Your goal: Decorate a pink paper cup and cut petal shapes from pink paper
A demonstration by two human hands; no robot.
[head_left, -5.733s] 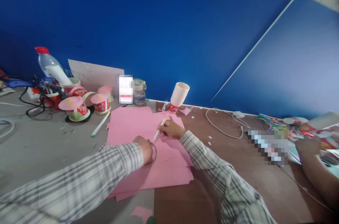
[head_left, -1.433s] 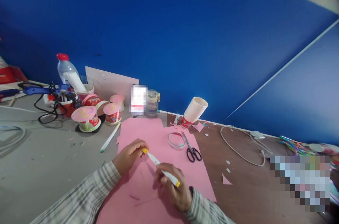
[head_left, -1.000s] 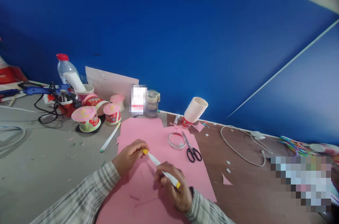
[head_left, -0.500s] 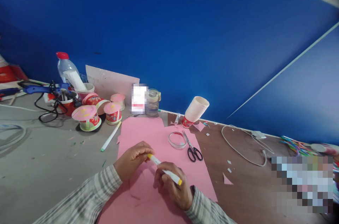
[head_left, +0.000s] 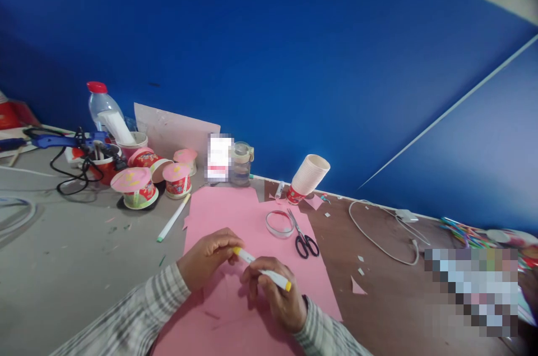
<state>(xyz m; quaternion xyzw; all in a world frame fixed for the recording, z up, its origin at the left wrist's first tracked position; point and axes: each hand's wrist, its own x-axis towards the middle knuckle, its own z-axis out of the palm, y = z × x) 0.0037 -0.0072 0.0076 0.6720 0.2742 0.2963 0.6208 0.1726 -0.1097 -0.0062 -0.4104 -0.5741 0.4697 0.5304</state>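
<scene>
Both my hands hold a white marker [head_left: 254, 260] with yellow ends over a pink paper sheet [head_left: 235, 216]. My right hand [head_left: 275, 294] is closed round the marker's barrel, its rear yellow end sticking out. My left hand [head_left: 208, 258] pinches the yellow cap at the marker's other end. Just beyond the hands lie a clear tape ring [head_left: 279, 223] and black-handled scissors [head_left: 303, 239] on the pink sheet.
Decorated paper cups [head_left: 135, 188] with pink tops, a water bottle [head_left: 102, 111], a blue glue gun [head_left: 59, 140] and a glass jar [head_left: 241, 163] stand at the back left. A tilted stack of paper cups [head_left: 307, 177], a green-tipped pen [head_left: 172, 218], a white cable [head_left: 380, 232] and coloured straws [head_left: 462, 230] lie around.
Since 5.7 s ago my hands left the tape ring, which now lies beside the scissors. Over the last second my hands drew closer together along the marker; my left hand slid right.
</scene>
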